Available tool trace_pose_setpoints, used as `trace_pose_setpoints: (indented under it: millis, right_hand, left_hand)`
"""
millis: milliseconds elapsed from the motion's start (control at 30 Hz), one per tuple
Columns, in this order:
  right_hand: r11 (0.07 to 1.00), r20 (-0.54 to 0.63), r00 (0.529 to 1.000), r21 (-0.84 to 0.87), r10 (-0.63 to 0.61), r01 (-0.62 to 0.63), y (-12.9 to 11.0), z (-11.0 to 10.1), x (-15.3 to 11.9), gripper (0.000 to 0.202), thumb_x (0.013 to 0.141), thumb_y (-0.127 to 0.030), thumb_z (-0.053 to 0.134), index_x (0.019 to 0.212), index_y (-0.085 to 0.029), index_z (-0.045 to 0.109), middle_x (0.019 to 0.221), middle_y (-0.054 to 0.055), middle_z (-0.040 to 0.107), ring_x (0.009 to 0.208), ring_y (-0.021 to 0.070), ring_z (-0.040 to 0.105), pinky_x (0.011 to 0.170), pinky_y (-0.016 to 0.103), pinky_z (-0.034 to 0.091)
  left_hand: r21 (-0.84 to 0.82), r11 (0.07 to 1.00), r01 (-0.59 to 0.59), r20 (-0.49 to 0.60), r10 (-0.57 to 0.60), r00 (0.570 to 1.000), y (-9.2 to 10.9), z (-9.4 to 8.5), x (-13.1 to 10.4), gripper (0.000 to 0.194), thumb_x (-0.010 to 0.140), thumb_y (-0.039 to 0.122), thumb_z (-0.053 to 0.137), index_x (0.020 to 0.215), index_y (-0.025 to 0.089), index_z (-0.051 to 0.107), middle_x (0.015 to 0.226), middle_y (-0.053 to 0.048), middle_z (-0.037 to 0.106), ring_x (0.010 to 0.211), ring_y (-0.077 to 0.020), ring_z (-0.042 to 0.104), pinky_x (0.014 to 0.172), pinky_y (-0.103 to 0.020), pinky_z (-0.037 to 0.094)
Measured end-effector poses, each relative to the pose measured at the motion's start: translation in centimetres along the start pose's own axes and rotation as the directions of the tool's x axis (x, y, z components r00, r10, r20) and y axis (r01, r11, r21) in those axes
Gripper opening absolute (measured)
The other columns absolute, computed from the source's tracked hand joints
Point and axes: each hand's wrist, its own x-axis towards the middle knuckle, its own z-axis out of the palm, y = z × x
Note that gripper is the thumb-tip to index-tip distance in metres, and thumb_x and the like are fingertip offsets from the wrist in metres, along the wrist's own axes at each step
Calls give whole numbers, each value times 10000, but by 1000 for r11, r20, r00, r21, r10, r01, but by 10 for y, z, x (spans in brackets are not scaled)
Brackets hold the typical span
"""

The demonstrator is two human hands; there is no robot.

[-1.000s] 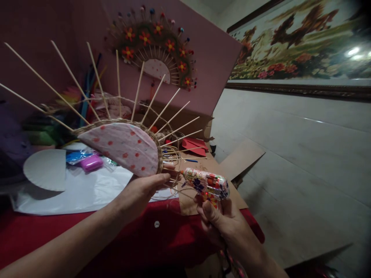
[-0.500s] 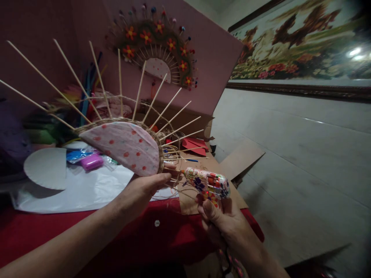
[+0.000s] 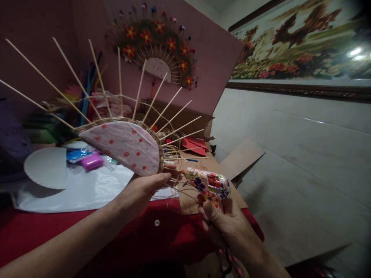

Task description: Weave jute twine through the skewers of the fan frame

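My left hand (image 3: 150,185) is closed on the lower right end of a half-round craft piece (image 3: 124,148), covered in pale cloth with red spots. Wooden sticks (image 3: 140,88) fan out from its curved edge, which is bound with twine (image 3: 160,154). A loose strand of twine runs across the sticks. My right hand (image 3: 223,220) grips the handle of a flower-patterned glue gun (image 3: 207,183). Its orange nozzle points left, close to the sticks by my left fingertips; whether it touches is unclear.
A white half-disc (image 3: 46,168) and bagged purple clay-like material (image 3: 92,162) lie on white sheeting (image 3: 87,193) over a red cloth (image 3: 121,235). Red paper (image 3: 194,146) rests on cardboard (image 3: 188,202). A finished-looking flowered fan piece (image 3: 158,50) stands behind. The tiled wall (image 3: 295,154) rises at right.
Almost nothing differs. The tips of the left-hand sticks have shifted very slightly upward, and both hands keep their hold.
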Motion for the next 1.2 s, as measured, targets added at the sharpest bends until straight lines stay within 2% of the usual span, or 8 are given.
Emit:
trace_pose_setpoints:
  millis: [267, 467, 667, 767, 1200]
  right_hand:
    - [999, -46, 999, -41, 20, -22, -2, 1, -1, 457, 720, -614, 586, 711, -158, 556, 420, -78, 348, 326, 29, 250, 302, 163, 167]
    - [999, -73, 997, -49, 3, -7, -1, -1, -2, 479, 693, -613, 614, 801, -147, 632, 418, -67, 368, 337, 50, 279, 314, 185, 217]
    - [999, -34, 999, -44, 12, -14, -2, 0, -1, 441, 730, -605, 583, 700, -166, 560, 397, -86, 317, 315, 33, 233, 304, 172, 165]
    - [999, -5, 1000, -29, 28, -28, -2, 1, -2, 436, 737, -604, 578, 711, -170, 536, 395, -96, 306, 309, 25, 214, 299, 167, 157]
    - [999, -56, 998, 4, 39, -39, -3, 2, -4, 465, 707, -636, 584, 760, -179, 515, 397, -99, 341, 293, 22, 243, 288, 153, 175]
  left_hand:
    - [1, 1000, -10, 7, 10, 1000, -1, 0, -1, 207, 753, 181, 592, 923, 134, 700, 939, -91, 710, 914, -221, 621, 885, -355, 412]
    - [18, 1000, -11, 20, 11, 1000, 0, -1, -1, 197, 771, 180, 576, 912, 134, 706, 931, -82, 708, 893, -207, 616, 871, -342, 417]
    - [12, 1000, -17, 13, 17, 1000, 0, 0, -1, 195, 766, 172, 579, 909, 131, 705, 920, -73, 707, 901, -203, 610, 862, -333, 419]
    - [12, 1000, -10, 10, 10, 1000, 1, 0, 0, 201, 764, 169, 577, 915, 124, 702, 920, -82, 708, 896, -210, 613, 861, -343, 419]
    - [-2, 1000, -16, 16, 16, 1000, 0, 1, 0, 181, 752, 182, 592, 889, 147, 705, 902, -73, 709, 879, -205, 612, 849, -333, 410]
